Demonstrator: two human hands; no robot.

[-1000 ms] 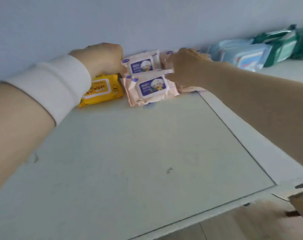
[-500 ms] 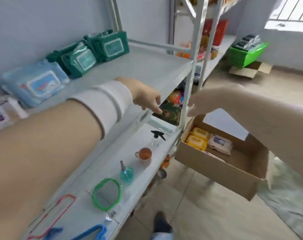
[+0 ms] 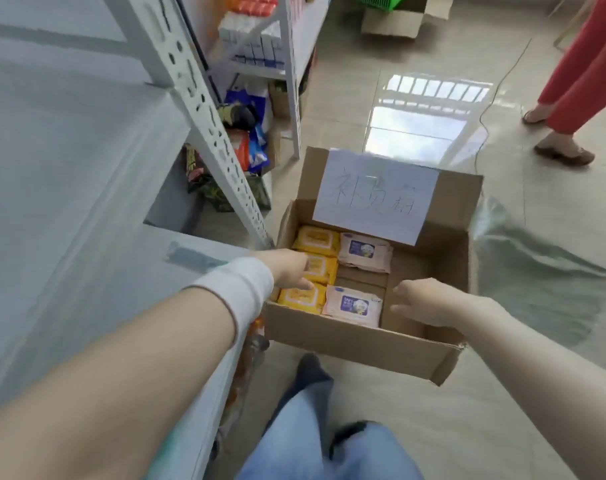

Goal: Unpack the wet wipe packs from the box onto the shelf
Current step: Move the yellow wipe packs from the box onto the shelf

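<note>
An open cardboard box (image 3: 346, 336) sits on the floor beside the shelf (image 3: 69, 168). Inside it lie three yellow wipe packs (image 3: 317, 239) in a column on the left and two pink packs, one at the back (image 3: 363, 252) and one at the front (image 3: 353, 304). My left hand (image 3: 291, 268), with a white wristband, reaches over the box's left side above the yellow packs, fingers extended and holding nothing. My right hand (image 3: 426, 301) hovers over the bare right half of the box, fingers relaxed and empty.
A white paper sign (image 3: 374, 199) is stuck on the box's back flap. A slanted white shelf post (image 3: 204, 126) stands left of the box, with snack bags behind it. A person in red trousers (image 3: 578, 81) stands at the far right. My legs are below.
Both hands left the packs on the shelf and swung right and down to the box. The view turned from the shelf top to the box on the floor.
</note>
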